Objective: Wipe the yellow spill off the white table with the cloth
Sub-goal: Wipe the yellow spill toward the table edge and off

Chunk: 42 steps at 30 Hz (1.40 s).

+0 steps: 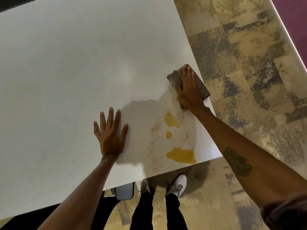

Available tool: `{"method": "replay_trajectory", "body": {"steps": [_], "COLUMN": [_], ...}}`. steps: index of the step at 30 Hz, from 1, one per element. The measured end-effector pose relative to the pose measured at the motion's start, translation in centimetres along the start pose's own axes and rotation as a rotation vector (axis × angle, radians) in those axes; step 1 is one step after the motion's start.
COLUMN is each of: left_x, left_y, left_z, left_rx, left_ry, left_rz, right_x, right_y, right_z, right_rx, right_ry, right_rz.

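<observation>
A yellow spill lies in several puddles near the front right corner of the white table, with faint orange specks around it. My right hand presses flat on a brown-grey cloth at the table's right edge, just beyond the farthest puddle; one end of the cloth hangs over the edge. Left of the spill, my left hand rests flat on the tabletop with fingers spread, holding nothing.
Mottled tan and grey carpet lies to the right of the table and in front of it. My legs and a white shoe stand at the front edge. A grey chair part shows under the table.
</observation>
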State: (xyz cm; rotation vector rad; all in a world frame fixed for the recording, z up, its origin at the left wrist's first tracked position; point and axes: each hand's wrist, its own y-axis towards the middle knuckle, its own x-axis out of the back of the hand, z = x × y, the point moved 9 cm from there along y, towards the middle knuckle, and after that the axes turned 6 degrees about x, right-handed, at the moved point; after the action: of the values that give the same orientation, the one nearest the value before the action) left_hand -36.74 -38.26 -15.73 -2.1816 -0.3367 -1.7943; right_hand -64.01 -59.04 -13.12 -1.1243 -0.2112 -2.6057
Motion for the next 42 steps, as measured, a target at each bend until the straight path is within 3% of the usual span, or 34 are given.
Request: {"method": "replay_trajectory", "body": {"steps": [13,22,30,36,42], "left_x": [0.3,0.5,0.4,-0.4,-0.9], "left_y": [-0.2,-0.7,-1.2,-0.9,-0.5], "left_z": [0.0,-0.1,0.1,0.4,0.5], "left_rx": [-0.005,0.044,0.020,0.027,0.009], "left_ry": [-0.044,-0.029,-0.052,-0.079,-0.071], "left_rz": [0.017,0.062,0.044,0.079,0.070], "right_x": [-0.6,-1.5,-2.0,-1.1,-1.9], "right_y": [-1.6,-10.5,-19.3,-22.2,-24.5], "right_z": [0.3,1.0,2.2,2.9,2.2], "right_rx": [0.075,0.233,0.197,0.045,-0.313], "right_ry": [-0.031,-0.076,-0.084,-0.010,0.169], "right_rz": [0.166,0.264,0.274,0.078,-0.243]}}
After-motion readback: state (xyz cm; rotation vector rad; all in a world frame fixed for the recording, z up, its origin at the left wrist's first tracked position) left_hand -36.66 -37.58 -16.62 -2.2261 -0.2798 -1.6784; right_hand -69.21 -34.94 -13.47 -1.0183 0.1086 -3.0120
